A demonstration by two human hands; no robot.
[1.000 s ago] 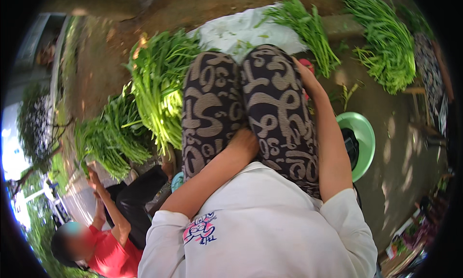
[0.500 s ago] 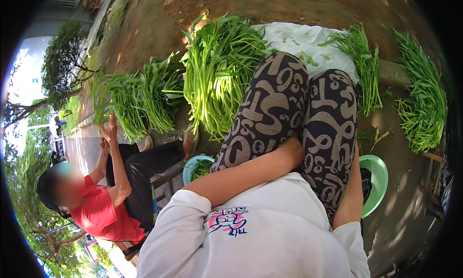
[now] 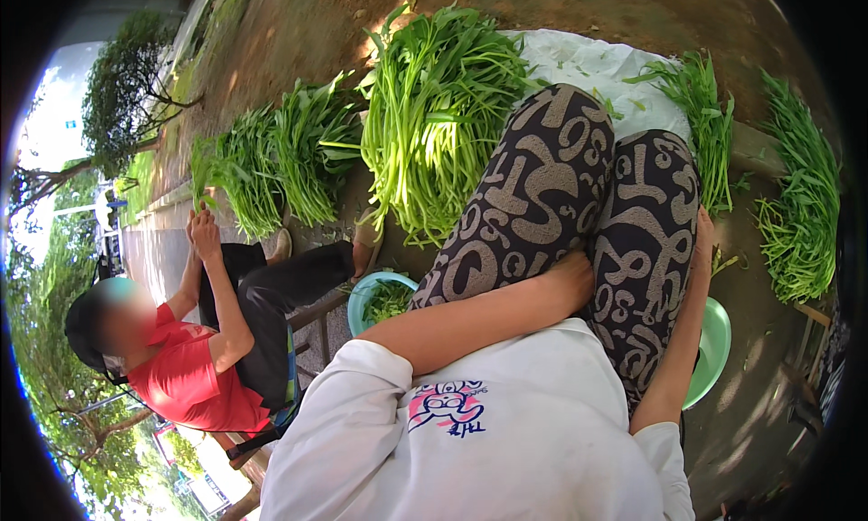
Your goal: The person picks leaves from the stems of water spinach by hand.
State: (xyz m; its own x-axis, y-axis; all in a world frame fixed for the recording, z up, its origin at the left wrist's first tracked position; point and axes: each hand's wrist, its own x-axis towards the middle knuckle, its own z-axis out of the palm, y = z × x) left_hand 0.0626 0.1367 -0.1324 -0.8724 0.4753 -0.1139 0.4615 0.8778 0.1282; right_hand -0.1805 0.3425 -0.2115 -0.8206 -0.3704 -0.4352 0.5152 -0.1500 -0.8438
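My left forearm crosses my lap, and my left hand is tucked between my thighs with its fingers hidden. Along the outer side of my right thigh lies my right hand, seen edge-on, its fingers stretched out and nothing visible in it. Beyond my left knee is a large heap of leafy green vegetables with long pale stems. A smaller bunch of greens lies past my right knee, partly on a white plastic sheet.
A light-green basin with leaves stands left of my legs; a green tub is at my right. More greens lie at far right and left. A seated person in red holds a green stalk at left.
My right hand has come up along the outer thigh into sight. The left hand stays between my thighs. The view has shifted slightly; the other person's hands have drawn together.
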